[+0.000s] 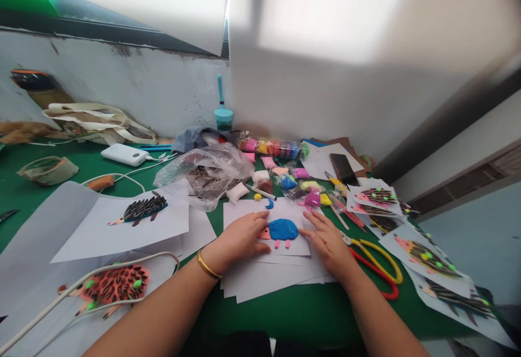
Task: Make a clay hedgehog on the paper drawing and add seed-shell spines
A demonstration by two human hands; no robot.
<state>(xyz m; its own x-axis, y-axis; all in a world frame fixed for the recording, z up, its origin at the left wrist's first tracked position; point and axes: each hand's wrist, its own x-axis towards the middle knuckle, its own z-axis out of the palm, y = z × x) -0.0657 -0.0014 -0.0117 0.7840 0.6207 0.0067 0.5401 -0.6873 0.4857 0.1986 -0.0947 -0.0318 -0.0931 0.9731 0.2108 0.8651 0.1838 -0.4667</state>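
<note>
Flat on a white sheet of paper lies a blue clay hedgehog with a pink face and two small pink feet. My left hand rests on the paper at its face, fingers stretched out and partly covering the snout. On the other side, my right hand lies with spread fingers, a fingertip close to the blue body; whether it touches I cannot tell. Above the hedgehog on the same sheet are a blue clay crescent and a yellow clay ball. Neither hand grips anything.
Scissors with red and yellow handles lie right of my right hand. Behind are clay packets and a plastic bag of sunflower seeds. Finished hedgehog pictures overlap at the right; a seed-covered hedgehog lies left. A white cable crosses the left papers.
</note>
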